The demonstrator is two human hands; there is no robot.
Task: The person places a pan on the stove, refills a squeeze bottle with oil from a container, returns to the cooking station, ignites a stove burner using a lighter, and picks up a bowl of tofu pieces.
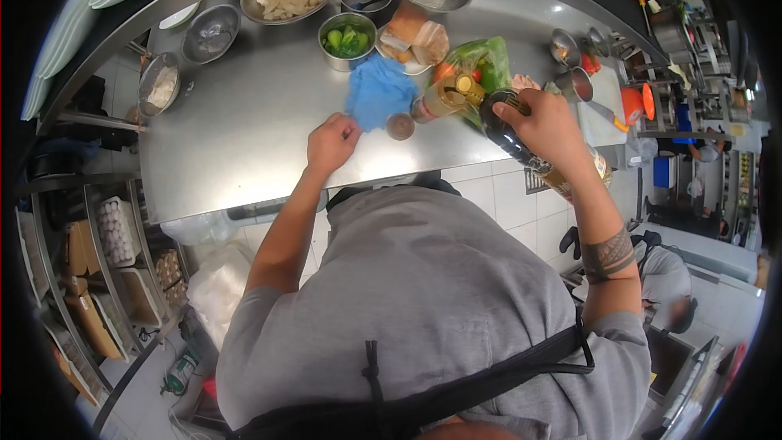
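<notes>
My right hand (543, 121) is wrapped around the upper part of a large dark bottle (509, 137), held at the table's front edge. Its labelled lower end extends past that edge, partly behind my forearm. My left hand (331, 143) rests by the front edge with curled fingers; whether anything small sits inside them is hidden. Between the hands is a small round brown cup (400, 126). A clear bottle with a yellow cap (441, 99) stands beside it, close to the dark bottle. A crumpled blue cloth (380, 91) lies just beyond my left hand.
Toward the back are a bowl of pale chunks (289, 14), a pot of green vegetables (348, 55) and brown packages (418, 36). A green vegetable bag (491, 52) lies behind the bottles. A knife (609, 116) rests rightward on a white board (599, 90). Another person (664, 275) is behind me.
</notes>
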